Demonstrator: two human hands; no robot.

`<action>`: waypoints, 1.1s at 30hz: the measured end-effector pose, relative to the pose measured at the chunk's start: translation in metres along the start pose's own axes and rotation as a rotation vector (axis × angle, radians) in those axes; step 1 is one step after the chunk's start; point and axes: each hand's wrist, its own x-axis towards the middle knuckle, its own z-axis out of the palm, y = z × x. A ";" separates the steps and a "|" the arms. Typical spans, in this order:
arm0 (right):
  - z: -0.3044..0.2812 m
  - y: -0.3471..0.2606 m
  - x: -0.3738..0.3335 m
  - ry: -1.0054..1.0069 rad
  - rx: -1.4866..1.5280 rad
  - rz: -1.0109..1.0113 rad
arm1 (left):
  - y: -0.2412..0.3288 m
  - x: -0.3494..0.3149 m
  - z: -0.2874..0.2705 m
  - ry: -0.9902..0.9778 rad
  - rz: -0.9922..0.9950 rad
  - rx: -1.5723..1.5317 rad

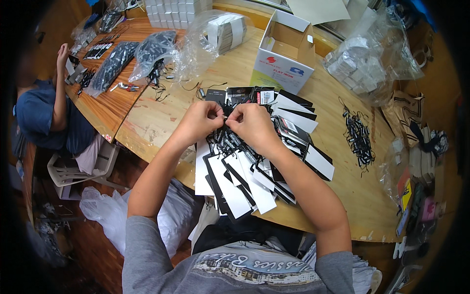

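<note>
My left hand (198, 121) and my right hand (252, 126) meet above a heap of black-and-white hang tags (233, 191) at the table's near edge. Both hands are closed, thumb and finger pinched, with the fingertips almost touching. What they pinch is too small to make out. Just beneath them lies a tangle of black tag strings (234, 143) with small dark plastic pieces. The tags fan outward around this tangle, some showing white faces and others black.
An open white carton (284, 61) stands beyond the tags. A bunch of black strings (358, 137) lies to the right, near a clear bag of white boxes (355, 63). Bagged dark items (113, 68) rest on the left table, where another person (49, 112) sits.
</note>
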 end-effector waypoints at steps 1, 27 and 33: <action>0.001 0.001 0.000 0.019 -0.008 -0.015 | 0.001 -0.001 0.001 0.015 0.014 0.009; 0.013 0.009 0.000 0.012 -0.078 -0.112 | -0.018 0.006 -0.005 -0.198 0.270 -0.115; 0.009 0.010 0.000 -0.035 -0.030 -0.101 | -0.022 0.007 -0.001 -0.091 0.505 0.075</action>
